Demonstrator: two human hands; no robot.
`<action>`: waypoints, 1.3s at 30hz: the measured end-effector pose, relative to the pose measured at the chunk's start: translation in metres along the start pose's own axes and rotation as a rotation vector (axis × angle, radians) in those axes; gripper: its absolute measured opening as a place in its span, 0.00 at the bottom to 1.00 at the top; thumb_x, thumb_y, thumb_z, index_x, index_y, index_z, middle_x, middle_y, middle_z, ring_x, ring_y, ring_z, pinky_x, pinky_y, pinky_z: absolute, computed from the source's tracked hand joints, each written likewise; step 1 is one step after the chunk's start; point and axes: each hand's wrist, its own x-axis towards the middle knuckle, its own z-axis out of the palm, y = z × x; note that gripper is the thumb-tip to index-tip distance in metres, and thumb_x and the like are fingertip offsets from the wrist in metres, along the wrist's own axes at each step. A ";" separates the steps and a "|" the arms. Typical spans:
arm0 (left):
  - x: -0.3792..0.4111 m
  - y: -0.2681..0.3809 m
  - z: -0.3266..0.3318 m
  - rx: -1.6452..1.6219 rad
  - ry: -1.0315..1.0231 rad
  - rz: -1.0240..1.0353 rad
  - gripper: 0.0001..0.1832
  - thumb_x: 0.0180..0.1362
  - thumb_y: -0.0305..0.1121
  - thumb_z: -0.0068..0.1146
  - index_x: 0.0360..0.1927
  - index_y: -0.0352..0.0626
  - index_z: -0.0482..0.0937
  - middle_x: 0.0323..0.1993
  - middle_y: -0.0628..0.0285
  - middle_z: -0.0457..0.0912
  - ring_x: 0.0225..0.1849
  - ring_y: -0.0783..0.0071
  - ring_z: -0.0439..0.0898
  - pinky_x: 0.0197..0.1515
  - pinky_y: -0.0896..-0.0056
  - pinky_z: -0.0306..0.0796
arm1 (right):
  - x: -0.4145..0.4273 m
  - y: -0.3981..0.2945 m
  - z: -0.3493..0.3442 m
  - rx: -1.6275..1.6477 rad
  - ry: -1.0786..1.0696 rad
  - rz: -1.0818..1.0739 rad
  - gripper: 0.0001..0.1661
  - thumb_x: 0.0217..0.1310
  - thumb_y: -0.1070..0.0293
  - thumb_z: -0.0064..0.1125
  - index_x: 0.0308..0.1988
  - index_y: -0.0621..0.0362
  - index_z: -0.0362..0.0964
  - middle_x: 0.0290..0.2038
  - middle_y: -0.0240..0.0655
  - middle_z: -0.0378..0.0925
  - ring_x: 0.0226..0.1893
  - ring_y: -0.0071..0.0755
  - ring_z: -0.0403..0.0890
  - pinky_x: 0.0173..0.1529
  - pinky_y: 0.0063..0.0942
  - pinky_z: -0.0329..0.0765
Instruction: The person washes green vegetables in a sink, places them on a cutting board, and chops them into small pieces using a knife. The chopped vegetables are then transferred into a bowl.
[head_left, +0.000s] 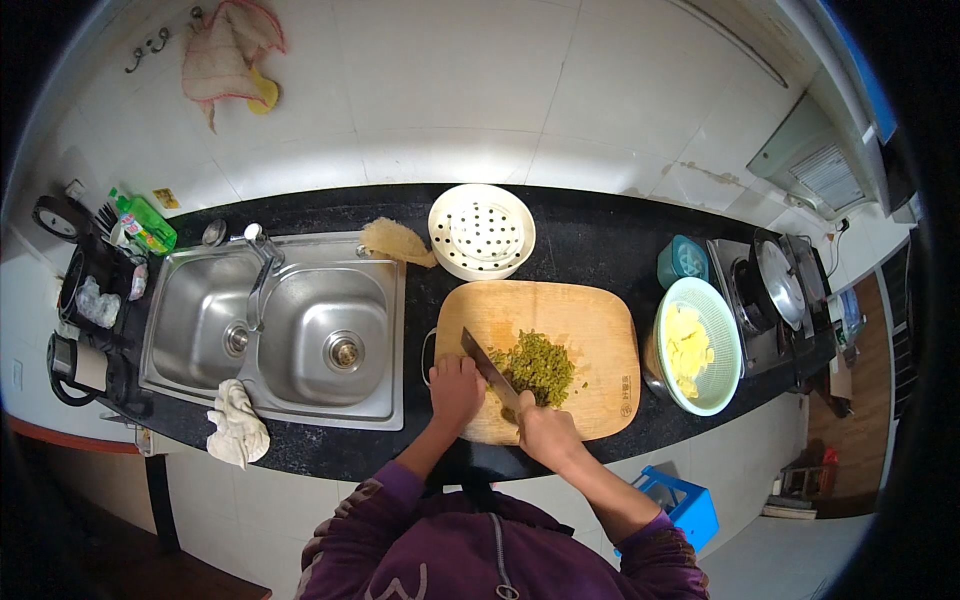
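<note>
A wooden cutting board (600, 322) lies on the black counter before me, with a heap of finely chopped green vegetable (544, 367) on it. My right hand (549, 429) grips the handle of a kitchen knife (489, 367), whose blade slants up and left beside the heap. On the board's left part rests my left hand (457, 388), fingers bent, close to the blade; whether it holds a piece under the fingers is hidden. Right of the board, a pale green colander (724, 360) holds yellow slices (686, 349).
A double steel sink (397, 337) lies to the left, a cloth (238, 427) at its front edge. Behind the board stands a white perforated steamer basket (484, 232). A teal container (681, 261) and a stove with a lidded pan (780, 285) are at right. A blue stool (694, 514) stands below.
</note>
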 end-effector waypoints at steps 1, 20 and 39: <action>0.000 0.002 -0.002 0.000 -0.015 0.009 0.10 0.43 0.35 0.55 0.27 0.43 0.68 0.27 0.57 0.67 0.33 0.59 0.68 0.34 0.59 0.58 | -0.001 -0.001 0.006 -0.010 0.003 0.007 0.10 0.47 0.76 0.47 0.32 0.64 0.56 0.17 0.55 0.72 0.23 0.59 0.76 0.28 0.49 0.73; 0.004 0.007 -0.007 -0.037 -0.023 -0.028 0.08 0.43 0.34 0.54 0.26 0.43 0.69 0.28 0.56 0.67 0.34 0.58 0.67 0.34 0.59 0.57 | 0.017 0.000 0.030 -0.002 0.040 0.070 0.10 0.48 0.75 0.46 0.33 0.64 0.57 0.20 0.56 0.74 0.24 0.56 0.78 0.29 0.47 0.74; -0.015 -0.007 -0.012 -0.302 -0.121 0.069 0.24 0.43 0.35 0.60 0.45 0.43 0.70 0.40 0.56 0.69 0.44 0.57 0.68 0.45 0.58 0.57 | 0.010 0.017 0.003 0.141 0.177 0.059 0.13 0.52 0.71 0.51 0.34 0.63 0.56 0.16 0.56 0.70 0.20 0.62 0.74 0.25 0.50 0.71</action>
